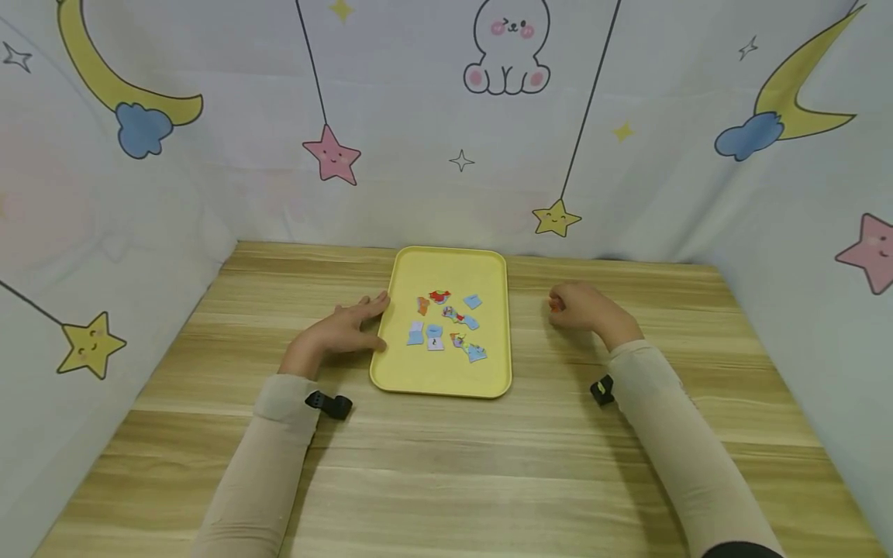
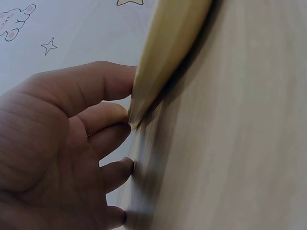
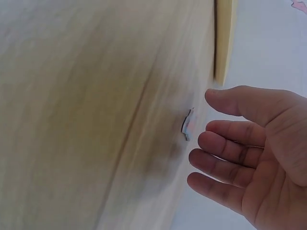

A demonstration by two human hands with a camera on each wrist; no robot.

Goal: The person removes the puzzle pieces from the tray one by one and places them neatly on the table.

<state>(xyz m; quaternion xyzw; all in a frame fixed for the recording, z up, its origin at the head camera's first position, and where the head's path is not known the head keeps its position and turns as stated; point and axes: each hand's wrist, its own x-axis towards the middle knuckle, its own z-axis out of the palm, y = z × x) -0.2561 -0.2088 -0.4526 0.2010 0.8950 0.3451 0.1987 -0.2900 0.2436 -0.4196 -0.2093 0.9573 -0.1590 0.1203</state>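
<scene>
A yellow tray (image 1: 446, 376) lies on the table with several small jigsaw puzzle pieces (image 1: 434, 332) scattered in it, some joined. My left hand (image 1: 342, 329) rests against the tray's left edge, thumb and fingers spread. In the left wrist view, fingertips of the left hand (image 2: 62, 124) touch the tray's rim (image 2: 163, 52). To the right of the tray, my right hand (image 1: 579, 306) is just above the table, by a small reddish-orange puzzle piece (image 1: 555, 304). The right wrist view shows that piece (image 3: 188, 125) on the wood, beside the loosely bent fingers of the right hand (image 3: 254, 148), apparently not gripped.
The wooden table (image 1: 446, 473) meets a white cloth backdrop (image 1: 418, 201) printed with stars and moons at the back and both sides. A small black wrist camera (image 1: 329, 404) sits on the left cuff, another black camera (image 1: 602, 390) on the right.
</scene>
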